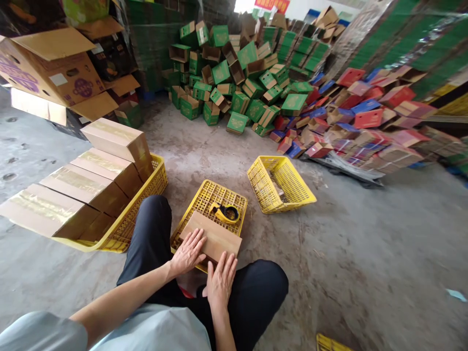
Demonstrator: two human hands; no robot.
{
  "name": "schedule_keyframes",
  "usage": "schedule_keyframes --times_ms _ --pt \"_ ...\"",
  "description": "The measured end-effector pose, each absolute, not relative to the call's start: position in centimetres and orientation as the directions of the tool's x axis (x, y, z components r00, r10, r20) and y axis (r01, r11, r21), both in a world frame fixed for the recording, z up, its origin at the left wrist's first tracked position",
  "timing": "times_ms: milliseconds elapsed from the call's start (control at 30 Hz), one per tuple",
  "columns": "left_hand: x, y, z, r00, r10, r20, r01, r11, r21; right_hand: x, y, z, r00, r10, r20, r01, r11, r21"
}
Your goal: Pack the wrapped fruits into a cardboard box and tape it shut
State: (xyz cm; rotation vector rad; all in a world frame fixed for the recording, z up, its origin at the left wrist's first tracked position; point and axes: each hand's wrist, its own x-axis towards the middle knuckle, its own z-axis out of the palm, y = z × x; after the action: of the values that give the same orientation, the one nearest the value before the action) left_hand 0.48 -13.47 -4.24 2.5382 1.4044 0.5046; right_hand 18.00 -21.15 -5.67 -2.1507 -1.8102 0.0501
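Observation:
A plain brown cardboard box (215, 236) lies on an upturned yellow crate (215, 195) between my knees. My left hand (188, 252) rests flat on the box's near left part, fingers spread. My right hand (220, 280) presses flat against the box's near edge, fingers stretched out. Just behind the box on the crate sits a yellow tape dispenser (225, 213), touched by neither hand.
A yellow crate (146, 200) at left holds several taped brown boxes (87, 183). Another yellow crate (280, 183) lies tilted ahead on the concrete floor. Heaps of green boxes (234, 73) and red and blue boxes (358, 117) fill the back. Large cartons (54, 68) stand at far left.

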Motion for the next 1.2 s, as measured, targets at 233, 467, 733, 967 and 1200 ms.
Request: schedule_keyframes --times_ms 233,467,733,967,1200 --pt "1.1 -14.3 -4.7 0.495 0.840 0.222 0.798 -0.541 0.267 19.0 -21.3 -5.3 0.116 0.990 0.084 0.980 -0.100 -0.173" --pt "-0.8 -11.1 -5.3 0.340 0.902 0.266 0.877 -0.406 0.258 20.9 -16.1 -4.2 0.211 0.972 0.105 0.968 -0.192 -0.164" --pt "2.9 -8.6 -5.3 0.380 0.896 0.231 0.811 -0.442 0.383 13.6 -13.9 -5.7 0.066 0.998 0.006 0.989 -0.065 -0.134" --pt "1.6 -6.5 -5.2 0.498 0.836 0.230 0.756 -0.548 0.358 15.8 -11.9 -3.5 0.054 0.993 -0.105 0.990 -0.067 -0.123" --pt "-2.0 -4.4 -5.4 0.389 0.880 0.274 0.845 -0.459 0.275 21.5 -12.2 -2.6 0.291 0.953 -0.088 0.944 -0.301 -0.132"
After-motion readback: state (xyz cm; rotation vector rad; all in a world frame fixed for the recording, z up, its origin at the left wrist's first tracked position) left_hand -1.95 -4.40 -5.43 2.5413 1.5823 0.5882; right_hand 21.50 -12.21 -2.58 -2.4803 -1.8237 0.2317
